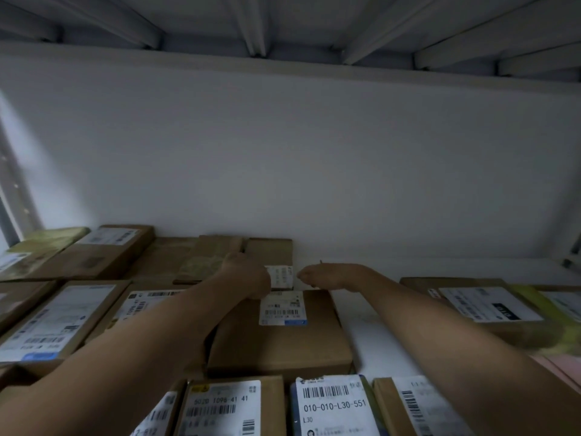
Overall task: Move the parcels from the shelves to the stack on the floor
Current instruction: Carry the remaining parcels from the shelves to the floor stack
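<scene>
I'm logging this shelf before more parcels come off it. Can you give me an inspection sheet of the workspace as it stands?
Surface: white shelf board, with a bare strip right of the centre parcels.
Job's things: labelled cardboard parcels lie flat across the shelf. A small parcel sits at the back by the wall, behind a large flat parcel.
Clutter: nothing seen.
Hands: left hand is on the small parcel's left side and right hand is at its right edge. The grip is too blurred to tell.
Cables: nothing seen.
Surroundings: white wall behind, underside of the upper shelf overhead. The floor stack is not in view.
</scene>
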